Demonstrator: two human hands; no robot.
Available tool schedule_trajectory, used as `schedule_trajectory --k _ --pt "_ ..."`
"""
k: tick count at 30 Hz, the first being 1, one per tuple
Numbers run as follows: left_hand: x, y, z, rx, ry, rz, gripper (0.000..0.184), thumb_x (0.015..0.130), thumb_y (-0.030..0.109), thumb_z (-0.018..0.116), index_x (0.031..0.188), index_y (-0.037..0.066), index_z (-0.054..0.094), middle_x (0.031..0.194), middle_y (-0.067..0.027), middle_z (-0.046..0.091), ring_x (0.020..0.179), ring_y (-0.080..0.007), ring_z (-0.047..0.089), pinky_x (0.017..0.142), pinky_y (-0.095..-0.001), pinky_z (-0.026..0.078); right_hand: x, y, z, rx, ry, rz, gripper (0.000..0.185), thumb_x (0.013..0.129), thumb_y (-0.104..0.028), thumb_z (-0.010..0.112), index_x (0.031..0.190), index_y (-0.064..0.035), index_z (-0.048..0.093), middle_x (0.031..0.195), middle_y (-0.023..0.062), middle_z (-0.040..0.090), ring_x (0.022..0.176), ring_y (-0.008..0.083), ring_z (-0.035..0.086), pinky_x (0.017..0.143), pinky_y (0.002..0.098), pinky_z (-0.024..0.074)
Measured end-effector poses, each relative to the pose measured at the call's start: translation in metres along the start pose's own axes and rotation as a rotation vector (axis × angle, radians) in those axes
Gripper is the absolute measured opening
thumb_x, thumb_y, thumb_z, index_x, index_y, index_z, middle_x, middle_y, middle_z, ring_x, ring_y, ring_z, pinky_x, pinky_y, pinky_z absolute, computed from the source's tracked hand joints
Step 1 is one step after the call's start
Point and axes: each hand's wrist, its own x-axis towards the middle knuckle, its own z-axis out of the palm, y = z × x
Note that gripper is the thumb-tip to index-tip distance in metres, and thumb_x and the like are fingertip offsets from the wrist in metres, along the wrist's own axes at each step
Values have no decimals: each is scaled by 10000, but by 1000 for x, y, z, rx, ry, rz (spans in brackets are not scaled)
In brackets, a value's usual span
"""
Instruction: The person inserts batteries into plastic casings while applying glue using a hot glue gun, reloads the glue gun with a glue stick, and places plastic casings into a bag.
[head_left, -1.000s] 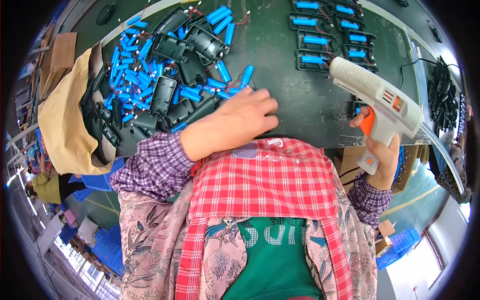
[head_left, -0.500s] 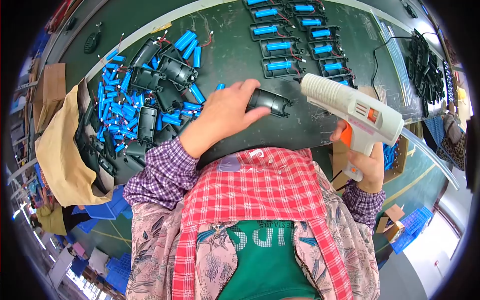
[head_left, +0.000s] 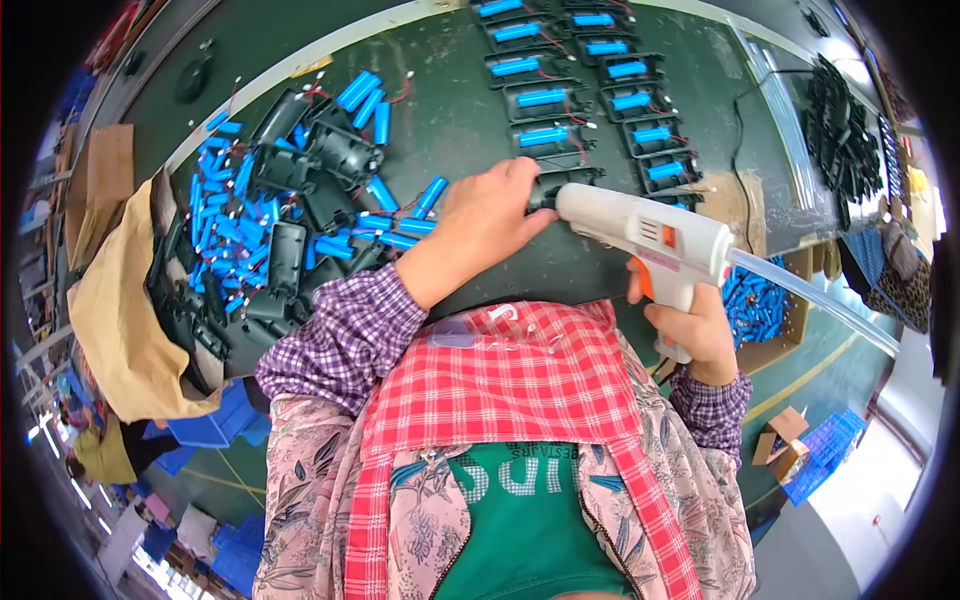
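My right hand [head_left: 695, 325] is wrapped around the handle of a white hot glue gun [head_left: 650, 225], with fingers at its orange trigger. A clear glue stick [head_left: 815, 295] sticks out of the gun's back end. My left hand [head_left: 480, 230] grips a black plastic shell [head_left: 583, 174] at its near left end, between thumb and fingers. The gun's nozzle points into this shell, whose inside is mostly hidden by the gun and my hand. Just beyond, two rows of black shells each hold a blue battery [head_left: 543, 136] with thin wires.
Loose blue batteries [head_left: 225, 230] and black shells [head_left: 287, 255] lie heaped at the left beside a brown paper bag [head_left: 125, 310]. A cardboard box [head_left: 795, 325] of batteries stands below the table's right edge. Clear glue sticks [head_left: 785, 130] and black parts [head_left: 845, 140] lie at the right.
The glue gun has moved left and its nozzle is now at the shell. My left hand has closed on the shell, which has shifted slightly away from me. The view has shifted a little.
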Motion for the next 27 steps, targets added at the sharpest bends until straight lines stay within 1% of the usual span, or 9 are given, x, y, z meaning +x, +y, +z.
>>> schedule_trajectory --k 3,5,8,11,15,17,19,21,27 --pt "-6 -1 -4 -23 36 38 444 792 311 778 1032 30 531 910 -192 644 795 -410 661 654 -485 532 -3 5 -8 -28 72 48 618 651 75 514 1267 38 542 1095 116 614 929 183 609 793 309 480" --pt "-13 -6 -22 -30 33 -24 410 795 305 768 1040 54 554 933 -153 649 826 -379 663 692 -470 534 -6 3 -9 -35 124 34 629 659 57 495 1288 54 520 1138 128 604 946 200 614 811 320 488" --pt "-23 -29 -60 181 179 43 350 793 276 751 1064 115 599 964 -87 640 968 -305 629 770 -418 527 -5 4 -12 -47 62 -8 671 623 2 519 1290 78 510 1115 152 615 983 243 616 875 355 484" --pt "-30 -44 -78 329 -25 -104 316 795 240 739 1038 93 601 964 -113 639 952 -318 630 777 -431 527 -6 -1 -4 -39 79 -33 709 581 -34 542 1278 90 513 1080 164 625 998 264 614 928 383 465" --pt "-26 -47 -75 381 -107 -114 296 805 209 727 1040 89 592 965 -135 636 905 -328 638 772 -444 528 -3 -1 -2 2 66 -63 704 581 -29 536 1274 94 513 1064 170 626 999 272 613 930 392 467" --pt "-27 -53 -78 175 -36 -42 291 808 143 715 1069 84 601 959 -154 629 853 -323 638 751 -430 528 -4 -2 -3 -19 62 -72 704 579 -30 535 1272 95 513 1052 171 627 1000 275 612 932 396 467" --pt "-28 -52 -96 -66 44 -14 317 807 79 710 1112 88 625 935 -124 622 791 -247 651 681 -361 523 -4 -4 -1 67 42 -96 632 600 70 509 1232 88 533 1034 135 622 1026 241 594 966 352 430" --pt "-36 -54 -112 -365 149 -140 315 813 14 703 1119 79 660 890 -32 571 655 -62 571 581 -239 460 -3 -2 -3 73 36 -105 636 597 70 507 1232 89 533 1030 136 623 1024 243 594 965 355 432" --pt "-47 -53 -117 -393 178 -175 218 820 -33 672 1018 54 648 919 -28 577 707 -57 584 589 -230 462 1 -2 -3 68 11 -112 649 587 62 509 1235 88 533 1027 143 628 1019 249 601 966 365 439"
